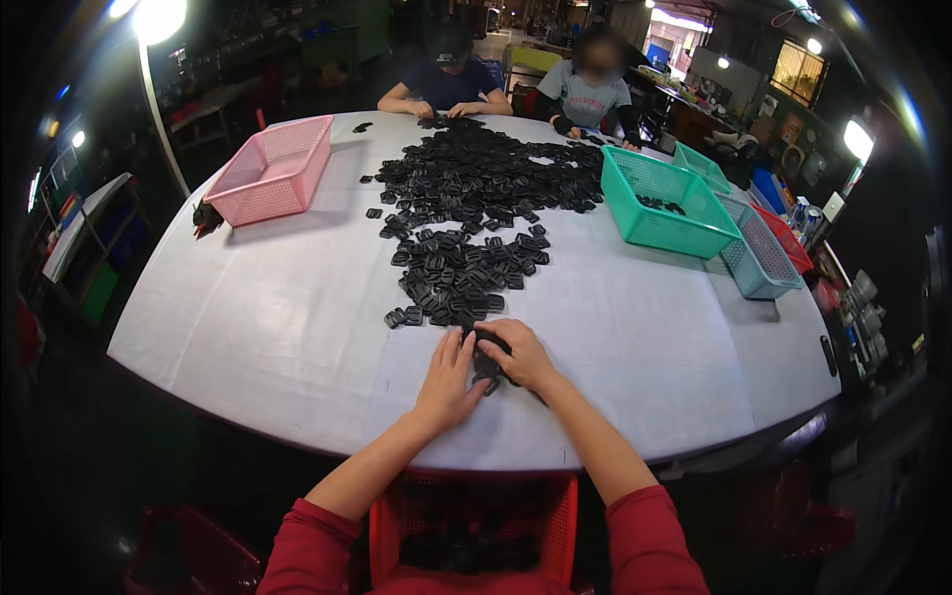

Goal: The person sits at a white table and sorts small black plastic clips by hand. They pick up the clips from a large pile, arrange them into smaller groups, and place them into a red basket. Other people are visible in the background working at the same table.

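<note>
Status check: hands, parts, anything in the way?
Left hand, right hand cupped around black buckles on table. Larger pile just beyond fingertips. Red basket below near edge, dark pieces inside.

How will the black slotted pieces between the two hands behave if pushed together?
The black slotted pieces look like moulded plastic, so each is probably stiff and fairly light. Being flat, they should slide on the smooth-looking white tabletop rather than roll. Bunched on top of one another, they may spill sideways.
</note>
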{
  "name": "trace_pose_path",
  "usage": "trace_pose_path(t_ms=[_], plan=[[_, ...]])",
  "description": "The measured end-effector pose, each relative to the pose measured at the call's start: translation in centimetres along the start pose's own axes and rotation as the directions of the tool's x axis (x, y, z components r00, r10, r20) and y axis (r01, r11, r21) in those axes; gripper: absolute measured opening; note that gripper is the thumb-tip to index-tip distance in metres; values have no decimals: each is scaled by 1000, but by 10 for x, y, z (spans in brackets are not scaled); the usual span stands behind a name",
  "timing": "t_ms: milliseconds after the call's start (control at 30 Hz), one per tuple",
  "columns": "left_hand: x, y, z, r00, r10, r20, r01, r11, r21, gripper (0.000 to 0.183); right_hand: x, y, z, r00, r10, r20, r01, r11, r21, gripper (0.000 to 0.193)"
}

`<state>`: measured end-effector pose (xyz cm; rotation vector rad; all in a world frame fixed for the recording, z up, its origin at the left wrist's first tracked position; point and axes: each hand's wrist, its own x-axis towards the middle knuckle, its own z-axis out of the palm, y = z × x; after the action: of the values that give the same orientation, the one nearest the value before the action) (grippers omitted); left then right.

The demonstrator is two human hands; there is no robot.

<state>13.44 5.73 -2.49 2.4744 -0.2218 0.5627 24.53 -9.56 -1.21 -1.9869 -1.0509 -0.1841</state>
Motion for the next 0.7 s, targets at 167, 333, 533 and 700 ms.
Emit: trace_pose_path(t_ms=[167,333,533,700], plan=[[-25,7,-23,994,86,61,-82,994,-65,57,-35,-34,-8,992,0,123,18,989,-145,37],[-47,14,-40,987,157,32,-159,983,91,43,-65,-60,-22,984,34,176,18,959,-284,30],[-61,8,-52,992,116,48,-120,989,85,34,-81,-50,-42,989,143,30,-116,896,-429,24],[-67,17,-63,978,204,35,-206,975,87,28,-87,-52,-50,985,152,-82,-173,855,-489,29]])
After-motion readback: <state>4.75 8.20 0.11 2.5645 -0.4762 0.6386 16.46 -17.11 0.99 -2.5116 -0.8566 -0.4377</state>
